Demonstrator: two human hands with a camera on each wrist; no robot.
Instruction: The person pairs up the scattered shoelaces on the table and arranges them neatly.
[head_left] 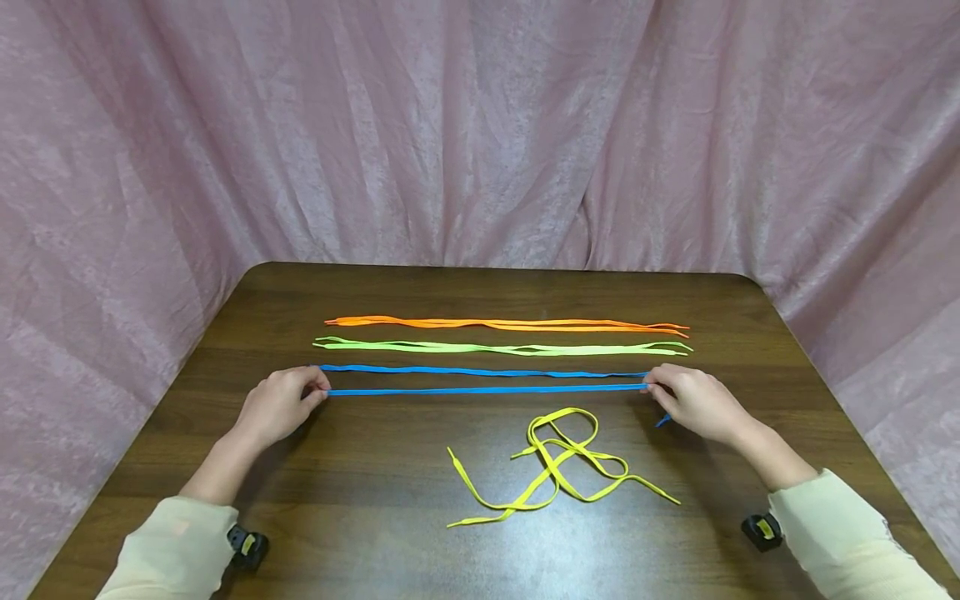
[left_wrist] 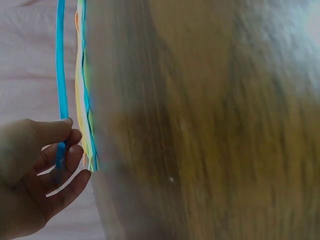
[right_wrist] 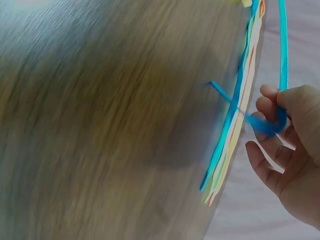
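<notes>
A flat blue shoelace point(head_left: 487, 390) is stretched straight from side to side between both hands. My left hand point(head_left: 281, 404) pinches it near one end between thumb and index finger; a short tail hangs past the fingers in the left wrist view. At the other side my right hand point(head_left: 697, 404) pinches the lace, whose loose end point(right_wrist: 222, 93) curls below the fingers. Just beyond it, a second blue shoelace point(head_left: 480, 372) lies lengthwise on the table, roughly parallel to the taut one.
Farther back lie paired light green shoelaces point(head_left: 495, 348) and paired orange shoelaces point(head_left: 510, 323), laid out in rows. Nearer the front, yellow shoelaces point(head_left: 555, 467) lie in a loose tangle on the brown wooden table point(head_left: 360, 517). Pink curtains point(head_left: 480, 133) hang behind and beside it.
</notes>
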